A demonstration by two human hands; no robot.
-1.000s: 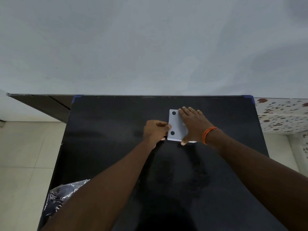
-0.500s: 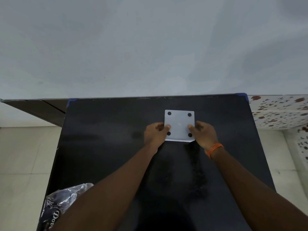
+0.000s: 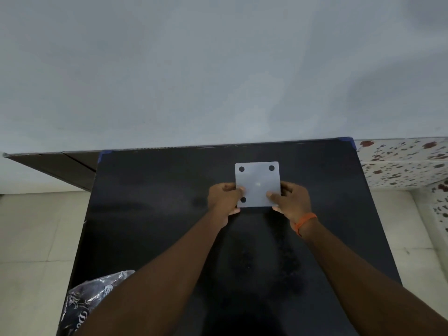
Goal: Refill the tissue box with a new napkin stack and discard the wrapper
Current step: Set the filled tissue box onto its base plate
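A white square tissue box (image 3: 257, 180) lies bottom up on the black table (image 3: 155, 214), with round black feet showing at its corners. My left hand (image 3: 224, 201) grips its left edge, thumb on the white face. My right hand (image 3: 292, 201), with an orange band at the wrist, grips its right edge and hides the near right foot. A dark printed plastic wrapper (image 3: 94, 299) lies at the table's near left corner, partly hidden behind my left forearm. No loose napkin stack shows.
A plain grey wall (image 3: 218, 69) stands right behind the table's far edge. Pale floor tiles (image 3: 31, 238) lie to the left, and a flower-patterned surface (image 3: 402, 163) is at the right. A dark brown board (image 3: 55, 163) runs along the wall at left.
My right hand slid off the top of the box to its right edge, uncovering the white face and its far black feet. My left hand stayed at the left edge.
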